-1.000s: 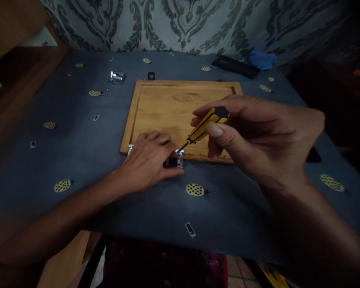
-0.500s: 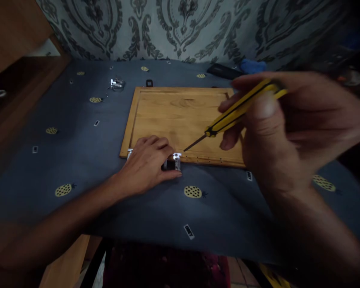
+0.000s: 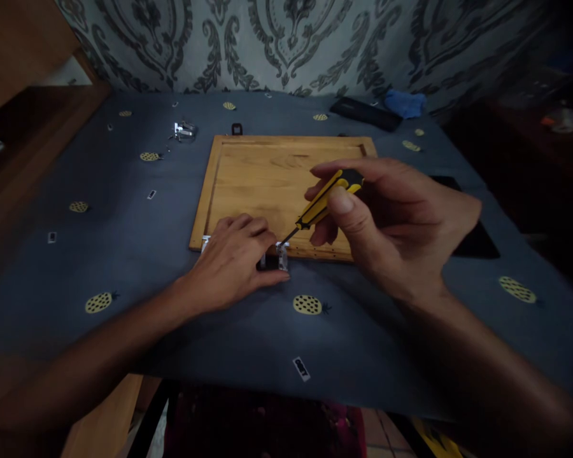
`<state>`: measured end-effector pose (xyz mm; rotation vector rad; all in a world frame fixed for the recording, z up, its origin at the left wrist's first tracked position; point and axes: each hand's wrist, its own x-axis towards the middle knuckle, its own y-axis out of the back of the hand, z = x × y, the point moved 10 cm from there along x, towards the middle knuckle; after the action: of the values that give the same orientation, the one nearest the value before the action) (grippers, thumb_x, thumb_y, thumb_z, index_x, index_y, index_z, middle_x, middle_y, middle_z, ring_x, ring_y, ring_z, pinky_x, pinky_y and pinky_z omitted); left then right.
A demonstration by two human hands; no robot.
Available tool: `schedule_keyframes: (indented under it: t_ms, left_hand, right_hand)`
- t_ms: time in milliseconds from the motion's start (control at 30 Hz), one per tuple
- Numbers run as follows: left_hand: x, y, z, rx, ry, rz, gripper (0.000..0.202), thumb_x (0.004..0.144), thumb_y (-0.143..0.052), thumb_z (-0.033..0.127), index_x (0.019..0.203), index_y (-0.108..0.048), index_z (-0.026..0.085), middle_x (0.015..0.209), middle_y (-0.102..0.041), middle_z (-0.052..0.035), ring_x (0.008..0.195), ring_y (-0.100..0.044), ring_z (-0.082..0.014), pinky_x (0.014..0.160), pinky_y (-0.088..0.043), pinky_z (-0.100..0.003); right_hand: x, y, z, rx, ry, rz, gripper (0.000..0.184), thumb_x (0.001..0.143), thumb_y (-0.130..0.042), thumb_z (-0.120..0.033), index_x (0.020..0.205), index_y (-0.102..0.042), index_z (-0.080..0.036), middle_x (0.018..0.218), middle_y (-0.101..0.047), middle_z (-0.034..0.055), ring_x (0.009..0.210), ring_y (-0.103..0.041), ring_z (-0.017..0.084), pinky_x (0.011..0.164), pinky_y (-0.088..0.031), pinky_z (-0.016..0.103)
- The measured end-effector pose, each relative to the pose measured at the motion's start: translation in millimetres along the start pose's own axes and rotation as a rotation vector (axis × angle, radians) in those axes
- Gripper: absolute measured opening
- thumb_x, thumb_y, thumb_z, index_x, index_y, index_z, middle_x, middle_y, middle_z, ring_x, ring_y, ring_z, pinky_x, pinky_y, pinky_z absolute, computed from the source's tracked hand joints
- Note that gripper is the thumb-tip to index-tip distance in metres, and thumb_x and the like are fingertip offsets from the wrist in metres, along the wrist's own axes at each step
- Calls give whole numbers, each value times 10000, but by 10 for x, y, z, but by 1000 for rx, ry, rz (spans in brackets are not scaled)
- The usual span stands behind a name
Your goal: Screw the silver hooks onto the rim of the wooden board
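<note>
My right hand (image 3: 396, 222) grips a screwdriver (image 3: 322, 203) with a yellow and black handle, its fingers and thumb closed round it. The thin shaft slants down to the left, and its tip meets the plate of a shiny metal hinge (image 3: 282, 256) at the near edge of a wooden panel (image 3: 262, 184). Whether the tip sits in a screw is too small to tell. Curled over the near edge, my left hand (image 3: 241, 257) holds the hinge, with the thumb low in front. A second bright metal plate (image 3: 205, 240) shows just left of its knuckles.
More metal hinge parts (image 3: 184, 131) lie at the back left of the dark cloth (image 3: 124, 254). Behind the panel are a small black frame-like piece (image 3: 237, 129), a black case (image 3: 365, 114) and a blue cloth (image 3: 405, 103). A flat black object (image 3: 472, 235) lies right of my right hand.
My right hand has moved left and inward with the screwdriver, bringing its tip from beside the hinge onto its plate. My left hand has stayed in place.
</note>
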<state>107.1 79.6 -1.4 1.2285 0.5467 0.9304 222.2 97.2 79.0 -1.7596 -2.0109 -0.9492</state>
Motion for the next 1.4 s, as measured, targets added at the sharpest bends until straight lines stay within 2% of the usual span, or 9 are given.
schedule_keyframes:
  t_ms: [233,400,500,600,900,1067,1167,1267,1400]
  left_hand:
    - [0,6,14,3,-6,4,406,849,-732,516,1034,-675,159,1048,-659,-68,1036,-580,-282,917,-448,-442]
    - [-3,-3,10,6,-14,10,400,849,-731,518,1034,-679,167,1037,-661,-70,1017,-587,-281,893,-455,-435]
    - [-8,-7,2,6,-18,19,397,852,-725,525,1043,-680,180,1072,-669,-74,1040,-587,-287,902,-457,-440]
    - [-5,-5,-3,9,-14,22,399,850,-728,527,1032,-678,175,1092,-672,-78,1053,-588,-291,915,-457,-447]
    - [2,2,7,15,-5,17,404,838,-740,528,993,-670,162,1028,-665,-70,1022,-589,-294,895,-462,-447]
    - [3,1,11,20,-7,12,405,840,-739,523,997,-673,156,1027,-663,-69,1022,-590,-293,893,-461,-446]
    - [4,1,8,18,-5,11,403,841,-738,526,992,-668,159,1026,-663,-68,1014,-589,-286,892,-460,-439]
    - [4,1,2,22,1,13,403,843,-733,534,984,-665,163,1026,-664,-68,1009,-589,-281,886,-457,-431]
    - [3,1,5,30,2,14,407,842,-736,529,996,-666,159,1027,-660,-65,1016,-585,-282,885,-454,-428]
  right_hand:
    - [-18,-29,2,-20,-10,-23,132,913,-676,-338,1028,-734,-310,1042,-750,-17,512,-650,84,479,-527,248]
    - [-5,-52,2,-37,-26,-61,128,909,-680,-345,1009,-728,-281,960,-745,-14,515,-647,87,473,-532,249]
    - [-1,-51,21,-6,-14,-41,190,831,-770,-359,991,-729,-265,941,-741,-10,563,-648,108,485,-551,262]
    - [-5,-34,58,14,-26,-10,226,768,-833,-307,969,-737,-267,925,-737,-22,555,-632,105,476,-547,260]
    - [-3,-49,19,-37,-74,-58,165,846,-752,-255,1003,-741,-305,897,-738,-51,481,-623,78,446,-486,262]
    - [11,-72,-8,-33,-47,-76,141,878,-721,-270,1018,-727,-263,928,-750,-39,469,-624,73,416,-481,242]
    - [13,-63,23,-1,-45,-40,119,825,-785,-292,910,-710,-254,853,-716,-46,465,-608,71,391,-478,225]
    - [2,-6,78,-7,-41,53,240,759,-842,-348,773,-625,-249,780,-660,-65,453,-550,65,360,-443,210]
    - [-24,43,108,-80,-29,138,341,751,-842,-400,735,-539,-243,732,-620,-65,454,-508,71,370,-421,216]
